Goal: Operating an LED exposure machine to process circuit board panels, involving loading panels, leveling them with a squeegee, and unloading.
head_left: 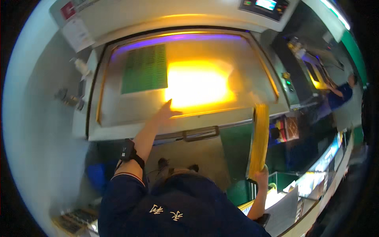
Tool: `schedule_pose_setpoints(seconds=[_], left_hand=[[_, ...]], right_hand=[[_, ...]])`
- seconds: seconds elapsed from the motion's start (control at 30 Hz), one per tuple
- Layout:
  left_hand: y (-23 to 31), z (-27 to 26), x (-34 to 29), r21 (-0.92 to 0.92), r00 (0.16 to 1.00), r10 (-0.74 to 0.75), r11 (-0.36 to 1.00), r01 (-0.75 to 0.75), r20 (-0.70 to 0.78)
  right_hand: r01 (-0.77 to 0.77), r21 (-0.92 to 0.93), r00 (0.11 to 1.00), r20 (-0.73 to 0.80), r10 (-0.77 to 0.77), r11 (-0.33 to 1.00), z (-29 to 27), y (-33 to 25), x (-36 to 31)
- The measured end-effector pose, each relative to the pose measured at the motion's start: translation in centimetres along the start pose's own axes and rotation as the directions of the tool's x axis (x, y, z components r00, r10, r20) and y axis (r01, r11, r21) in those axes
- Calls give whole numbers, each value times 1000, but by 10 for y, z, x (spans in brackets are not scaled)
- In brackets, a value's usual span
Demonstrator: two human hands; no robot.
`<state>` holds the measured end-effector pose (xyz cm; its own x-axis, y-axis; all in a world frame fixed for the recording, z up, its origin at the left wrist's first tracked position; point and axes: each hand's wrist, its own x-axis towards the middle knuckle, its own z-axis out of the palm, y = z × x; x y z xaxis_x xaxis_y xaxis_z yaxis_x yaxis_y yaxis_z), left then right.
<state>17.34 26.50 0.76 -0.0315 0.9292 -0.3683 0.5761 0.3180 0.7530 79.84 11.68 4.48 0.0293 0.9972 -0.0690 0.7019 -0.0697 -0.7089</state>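
A framed flat bed of a machine (138, 108) lies in front of me, with a green patterned sheet (146, 69) at its left. Beside that sheet is a glaring yellow-white panel (197, 85), too bright to make out any surface detail. My left hand (167, 111) is at the panel's lower left corner, fingers apart; whether it touches the panel I cannot tell. Low on the right, my right hand (260, 175) grips the bottom end of a yellow panel (258, 142), seen nearly edge-on and held upright beside the bed.
A control panel with a lit screen (266, 4) is at the upper right. A handle (200, 133) juts from the bed's front edge. Another person (341, 94) works at a similar machine on the far right. Below my right arm stands a grey board (282, 209).
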Motion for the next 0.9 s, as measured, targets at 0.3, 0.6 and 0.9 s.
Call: schedule_pose_setpoints(seconds=[0.3,0.6,0.9], left_hand=[[6,-49,-151,632,958,241,721,-284,156],[-81,-137,-160,755,994,-105,651,80,-15],[-85,-380,116,628,993,-121,774,84,16]], right_hand=[[912,-226,409,546,-731,342,130,-306,149],[901,-163,382,739,-554,403,316,-368,177],[786,-342,558,751,-354,515,455,-551,442]])
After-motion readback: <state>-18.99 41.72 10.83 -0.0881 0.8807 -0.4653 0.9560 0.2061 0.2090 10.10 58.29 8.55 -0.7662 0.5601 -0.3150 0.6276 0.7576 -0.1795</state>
